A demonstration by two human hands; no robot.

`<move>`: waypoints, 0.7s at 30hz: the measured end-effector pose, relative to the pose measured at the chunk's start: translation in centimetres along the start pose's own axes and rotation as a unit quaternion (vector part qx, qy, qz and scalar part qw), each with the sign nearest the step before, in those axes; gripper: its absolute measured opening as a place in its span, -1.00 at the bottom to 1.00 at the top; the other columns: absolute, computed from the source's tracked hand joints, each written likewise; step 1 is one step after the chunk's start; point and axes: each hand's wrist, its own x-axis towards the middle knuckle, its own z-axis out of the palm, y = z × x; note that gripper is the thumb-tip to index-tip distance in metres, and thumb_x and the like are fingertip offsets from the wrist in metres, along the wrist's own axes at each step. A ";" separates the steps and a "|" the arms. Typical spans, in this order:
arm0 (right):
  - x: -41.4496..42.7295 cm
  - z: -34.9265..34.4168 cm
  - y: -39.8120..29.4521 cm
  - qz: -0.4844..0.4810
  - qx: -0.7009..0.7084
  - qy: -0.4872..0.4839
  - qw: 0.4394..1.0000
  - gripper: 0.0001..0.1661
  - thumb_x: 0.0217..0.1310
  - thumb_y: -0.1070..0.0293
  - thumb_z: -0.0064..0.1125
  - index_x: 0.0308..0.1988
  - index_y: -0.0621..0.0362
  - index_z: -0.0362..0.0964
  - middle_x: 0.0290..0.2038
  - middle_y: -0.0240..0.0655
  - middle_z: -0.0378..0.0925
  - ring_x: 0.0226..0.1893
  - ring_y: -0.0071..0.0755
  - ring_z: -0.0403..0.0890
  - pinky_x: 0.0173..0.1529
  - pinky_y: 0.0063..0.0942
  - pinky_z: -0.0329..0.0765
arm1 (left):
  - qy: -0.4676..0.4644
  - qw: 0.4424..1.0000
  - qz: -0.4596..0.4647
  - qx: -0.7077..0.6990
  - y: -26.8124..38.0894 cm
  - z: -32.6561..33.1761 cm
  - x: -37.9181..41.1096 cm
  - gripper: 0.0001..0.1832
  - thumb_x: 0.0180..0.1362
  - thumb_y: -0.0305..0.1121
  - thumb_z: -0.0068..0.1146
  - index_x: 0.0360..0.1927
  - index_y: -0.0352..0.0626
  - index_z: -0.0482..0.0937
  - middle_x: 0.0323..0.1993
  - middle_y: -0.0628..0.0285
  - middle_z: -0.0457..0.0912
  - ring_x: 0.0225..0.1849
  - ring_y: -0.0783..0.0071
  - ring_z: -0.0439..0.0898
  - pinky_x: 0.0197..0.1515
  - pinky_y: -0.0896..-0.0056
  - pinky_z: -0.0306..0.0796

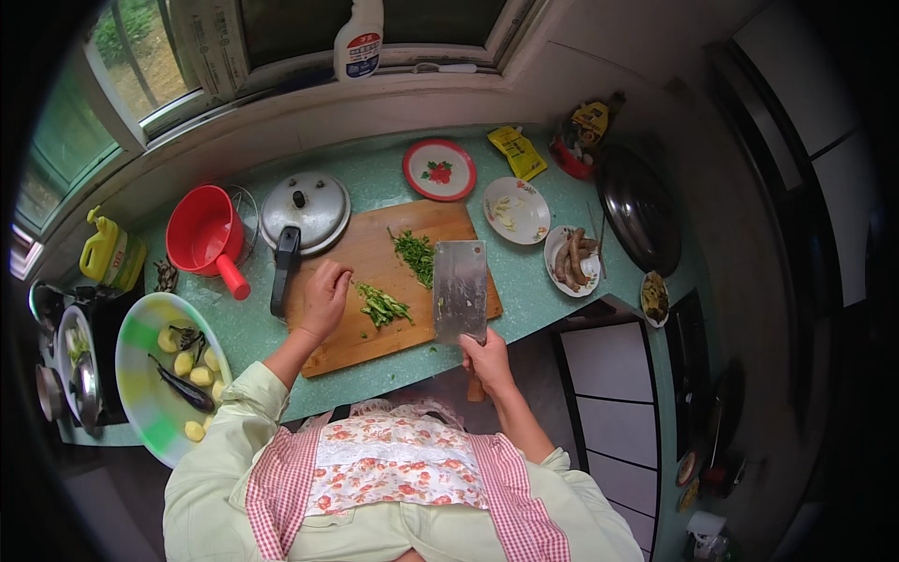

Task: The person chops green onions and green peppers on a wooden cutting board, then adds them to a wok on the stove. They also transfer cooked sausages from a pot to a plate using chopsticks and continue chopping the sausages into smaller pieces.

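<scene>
My right hand [489, 360] grips the wooden handle of a Chinese cleaver [460, 288]. Its broad blade covers the right part of the wooden cutting board [379, 228], with small green bits stuck to the metal. Over the board's left part is my left hand [326, 295], fingers curled in and nothing visible in them. A pile of sliced green peppers [383, 305] lies on the board between my hands. Farther back, chopped green herbs [414, 256] are heaped beside the blade, which hides part of them.
A pressure cooker lid [305, 211] and a red dipper [207, 232] stand left of the board. A large basin [130, 351] holds peeled potatoes and eggplant. Rightward are a red-rimmed plate [456, 151], a garlic plate [537, 211], a sausage plate [551, 277] and a dark wok lid [639, 211].
</scene>
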 end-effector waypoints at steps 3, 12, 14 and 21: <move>-1.3 -2.9 2.2 0.069 0.087 0.021 0.994 -0.86 0.19 0.37 0.21 -0.34 0.11 0.39 -0.60 -0.48 0.42 -0.69 -0.66 0.42 -0.61 -0.63 0.40 | -0.035 0.997 -0.001 -0.069 3.2 3.7 3.0 -0.82 0.15 -0.49 0.08 -0.16 -0.25 0.51 -0.28 0.11 0.51 -0.32 0.24 0.54 -0.26 0.38 0.45; -0.6 -10.8 5.8 0.120 0.136 0.011 0.983 -0.90 0.17 0.43 0.18 -0.35 0.17 0.39 -0.57 -0.44 0.45 -0.66 -0.65 0.45 -0.57 -0.63 0.43 | -0.117 0.976 -0.155 -0.099 6.4 19.7 11.0 -0.66 0.16 -0.39 0.09 0.01 -0.28 0.48 -0.13 0.09 0.57 -0.16 0.31 0.58 -0.09 0.32 0.48; 0.3 -12.3 6.2 0.117 0.126 -0.001 0.985 -0.90 0.17 0.43 0.17 -0.35 0.17 0.40 -0.57 -0.44 0.45 -0.65 -0.65 0.44 -0.56 -0.63 0.43 | -0.078 0.977 -0.183 -0.076 6.3 24.1 13.6 -0.61 0.16 -0.35 0.09 0.05 -0.27 0.47 -0.10 0.03 0.58 -0.13 0.22 0.59 -0.06 0.26 0.48; 2.6 -15.3 7.9 0.151 0.091 -0.073 0.982 -0.91 0.16 0.46 0.19 -0.37 0.19 0.43 -0.58 -0.46 0.46 -0.63 -0.68 0.44 -0.55 -0.65 0.40 | 0.069 0.986 -0.099 -0.115 8.2 21.2 12.4 -0.73 0.22 -0.34 0.04 -0.11 -0.32 0.52 -0.19 0.08 0.57 -0.18 0.23 0.55 -0.08 0.30 0.42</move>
